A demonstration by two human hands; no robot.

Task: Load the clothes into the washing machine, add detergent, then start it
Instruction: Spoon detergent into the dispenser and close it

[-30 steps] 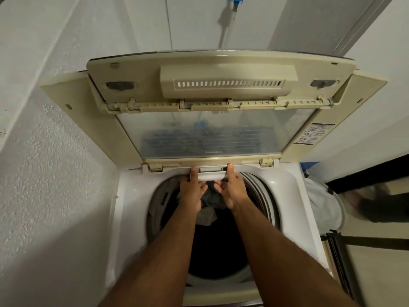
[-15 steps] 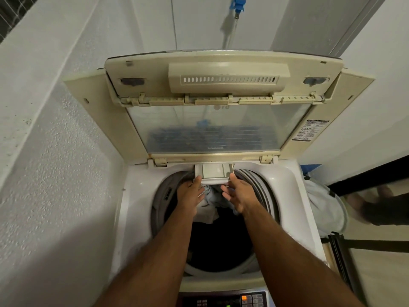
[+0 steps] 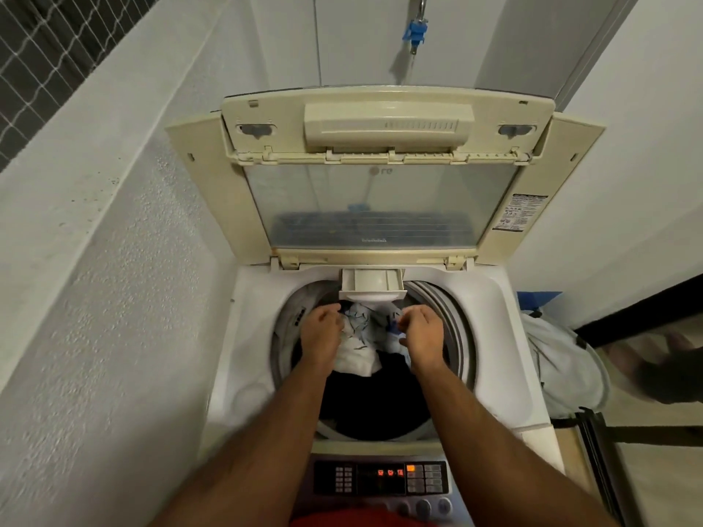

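Observation:
The top-loading washing machine stands with its lid raised upright. At the back rim of the drum the detergent drawer is slid out and looks empty. White and blue clothes lie on dark garments inside the drum. My left hand and my right hand hover just below the drawer, over the clothes. The fingers of both are loosely curled and hold nothing. The control panel at the front shows lit orange digits.
A textured wall runs close along the machine's left side. A pale laundry bag slumps on the floor to the right, with a dark metal frame beside it. A blue tap hangs on the wall behind the lid.
Both hands pulled the detergent drawer out from under the lid, then let go and drew back over the drum. The view tilted down, bringing the control panel into sight.

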